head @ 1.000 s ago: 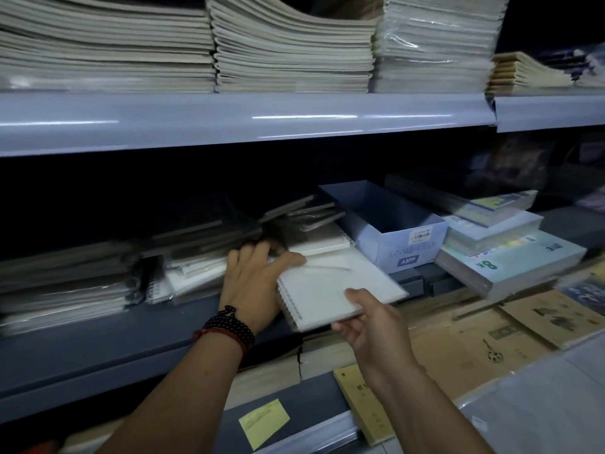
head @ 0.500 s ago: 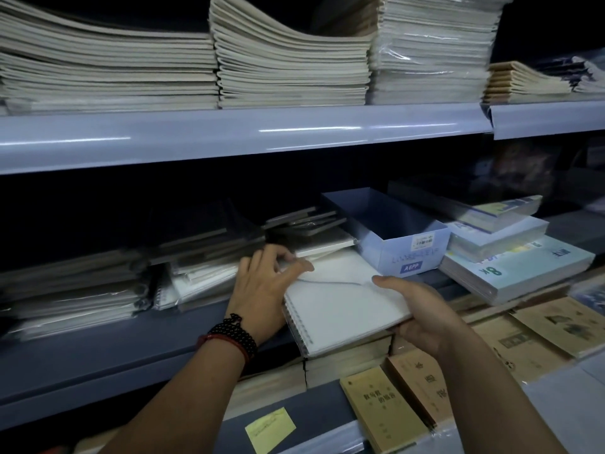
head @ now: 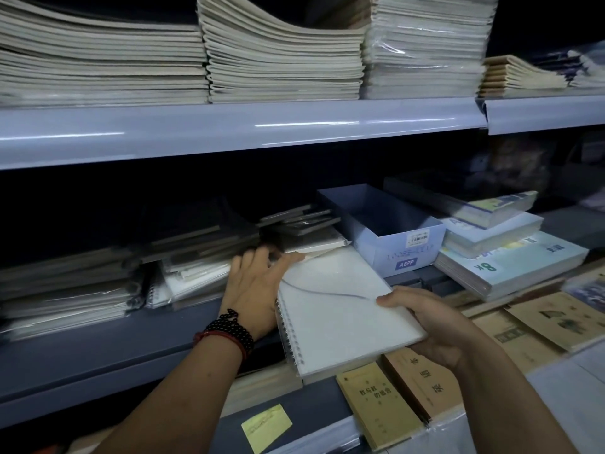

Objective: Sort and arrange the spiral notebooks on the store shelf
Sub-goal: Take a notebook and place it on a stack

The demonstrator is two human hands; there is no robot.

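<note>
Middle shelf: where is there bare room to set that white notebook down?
The bare grey strip along the shelf front, bordered behind by the wrapped stacks and right by the left hand, is free. The open blue box looks empty too. Dark notebooks crowd behind the white spiral notebook, paper pads right of the box.

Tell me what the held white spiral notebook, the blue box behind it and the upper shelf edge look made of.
The spiral notebook: frosted, plastic-looking white cover and pale wire coil, apparently under clear film, judging by the crease across it. The box: likely matte pale-blue cardboard, with folded walls and a barcode sticker. The shelf edge: glossy painted metal or plastic, showing light streaks.
</note>
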